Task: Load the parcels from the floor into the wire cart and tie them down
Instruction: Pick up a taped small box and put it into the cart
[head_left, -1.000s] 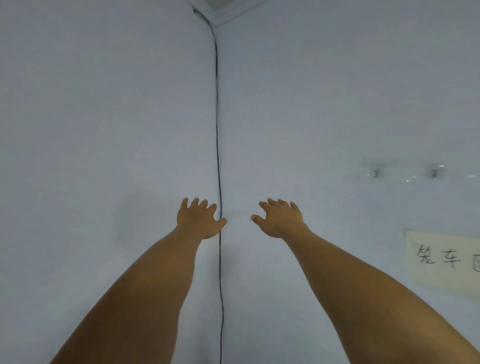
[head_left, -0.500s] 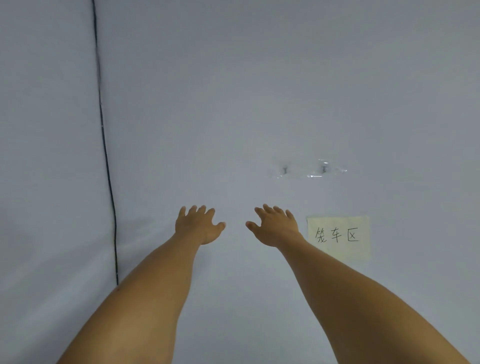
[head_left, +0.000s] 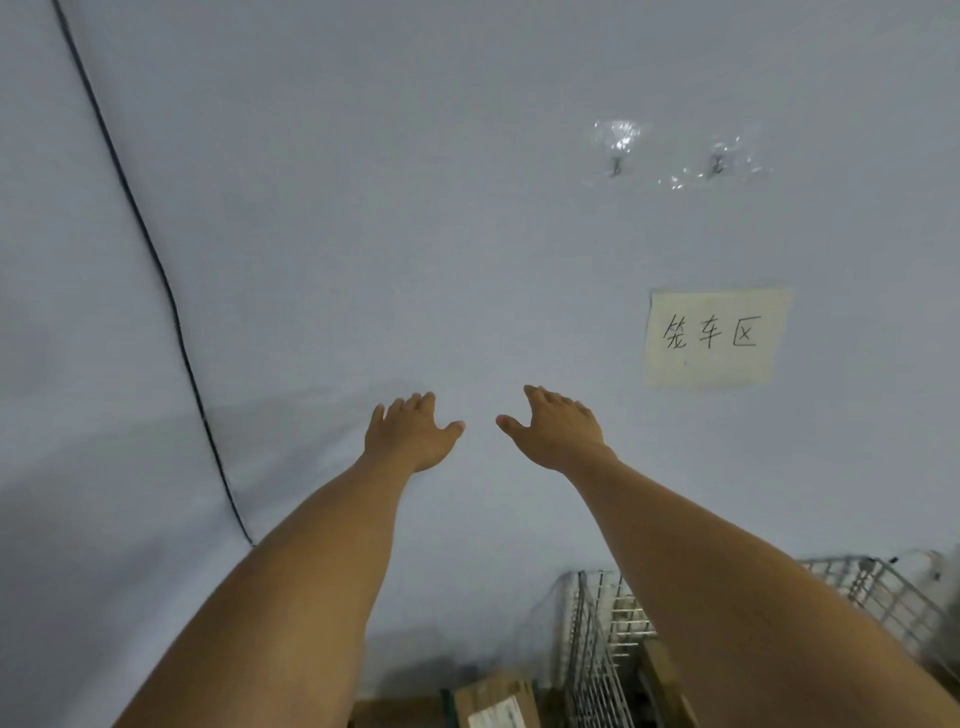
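Note:
My left hand (head_left: 408, 434) and my right hand (head_left: 558, 428) are stretched out in front of me at mid-frame, backs up, fingers spread, holding nothing. Far below them at the bottom right stands the wire cart (head_left: 592, 649); my right forearm hides much of it. A brown cardboard parcel (head_left: 493, 699) with a white label lies on the floor to the left of the cart, at the bottom edge. Another brown piece (head_left: 662, 675) shows inside the cart's wire wall.
A pale wall fills most of the view. A handwritten paper sign (head_left: 714, 338) is stuck to it at the right, with two clear stick-on hooks (head_left: 670, 161) above. A black cable (head_left: 156, 260) runs down the wall corner at the left.
The view has swung right and down: the sign and hooks shifted up, and the wire cart and a parcel came into view at the bottom. Both hands stay outstretched and open.

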